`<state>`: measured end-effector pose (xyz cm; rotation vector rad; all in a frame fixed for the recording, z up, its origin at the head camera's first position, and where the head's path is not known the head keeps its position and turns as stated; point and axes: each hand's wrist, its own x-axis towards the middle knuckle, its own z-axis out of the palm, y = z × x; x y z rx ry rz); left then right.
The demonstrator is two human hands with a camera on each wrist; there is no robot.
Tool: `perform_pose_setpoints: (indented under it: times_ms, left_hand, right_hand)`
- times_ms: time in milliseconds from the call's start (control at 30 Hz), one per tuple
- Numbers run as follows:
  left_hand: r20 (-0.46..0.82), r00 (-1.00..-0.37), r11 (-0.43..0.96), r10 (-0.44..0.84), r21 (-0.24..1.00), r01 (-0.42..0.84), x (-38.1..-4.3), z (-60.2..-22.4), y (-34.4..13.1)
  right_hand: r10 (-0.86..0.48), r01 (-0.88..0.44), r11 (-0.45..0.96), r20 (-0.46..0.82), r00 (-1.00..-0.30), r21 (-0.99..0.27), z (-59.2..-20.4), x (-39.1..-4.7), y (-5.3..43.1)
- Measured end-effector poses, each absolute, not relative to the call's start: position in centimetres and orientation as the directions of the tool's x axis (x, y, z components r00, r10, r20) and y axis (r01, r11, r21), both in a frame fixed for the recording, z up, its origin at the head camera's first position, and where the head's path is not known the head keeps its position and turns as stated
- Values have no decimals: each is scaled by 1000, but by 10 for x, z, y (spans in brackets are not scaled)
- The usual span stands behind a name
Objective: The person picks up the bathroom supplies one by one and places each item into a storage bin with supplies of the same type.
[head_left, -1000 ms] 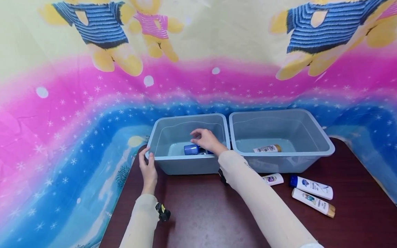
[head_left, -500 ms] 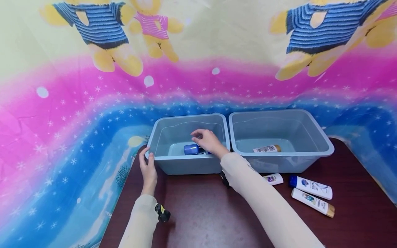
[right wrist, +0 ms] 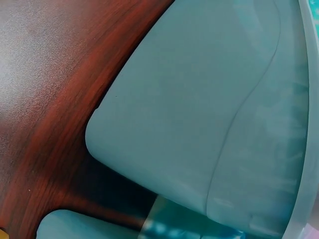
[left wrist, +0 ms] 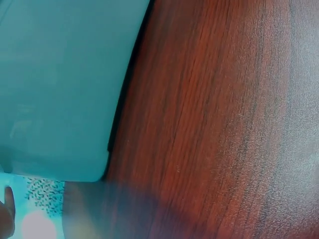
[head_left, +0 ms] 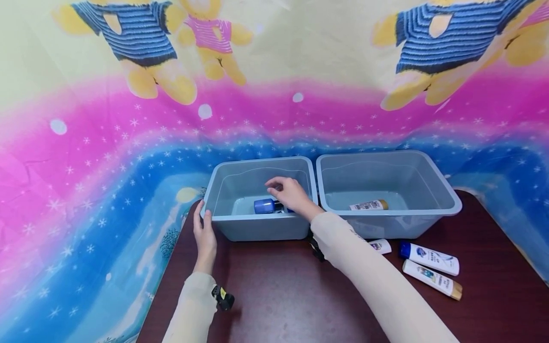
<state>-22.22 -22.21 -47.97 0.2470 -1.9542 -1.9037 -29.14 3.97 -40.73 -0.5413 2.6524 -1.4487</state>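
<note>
My left hand (head_left: 206, 238) is at the front left corner of the left grey plastic bin (head_left: 257, 227), fingers straight along its outside and thumb at the rim. A fingertip shows low in the left wrist view, past the bin's wall (left wrist: 55, 99). Over the front of that bin hovers my right hand (head_left: 291, 195), its fingers loosely bent with nothing between them. Below it a bottle with a blue cap (head_left: 263, 206) lies on the bin floor, its body partly hidden by the hand. The right wrist view shows the bin's outer wall (right wrist: 199, 99) and no fingers.
A second grey bin (head_left: 377, 226) stands close on the right, with a gold-capped white bottle (head_left: 366, 205) lying inside. On the dark wooden table (head_left: 274, 295) lie a blue-capped white bottle (head_left: 433, 259), a gold-capped one (head_left: 429, 277) and a white one (head_left: 381, 246) partly behind my right sleeve.
My right hand and forearm have shifted slightly right, so the sleeve covers more of the nearest white bottle. The left hand stays at the bin's corner.
</note>
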Motion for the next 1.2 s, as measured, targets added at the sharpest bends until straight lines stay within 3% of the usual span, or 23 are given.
perform_pose_setpoints:
  times_ms: [267,600,767,1200]
  left_hand:
    - [129,-903,155,-409,985,70,-223,-489,-225]
    - [128,-887,24,-444,991,131,-200,-470,-221]
    - [151,-874,46,-462,988,147,-186,-458,-217]
    - [332,-734,107,-592,935,337,-160,-459,-195]
  right_hand:
    - [-333,-300,482,144,-932,-823,-405,-286,44]
    - [-299,-323,425,206,-932,-845,-403,-280,47]
    - [-300,-343,408,231,-925,-846,-402,-277,50]
    - [-264,-422,352,344,-901,-836,-395,-255,63]
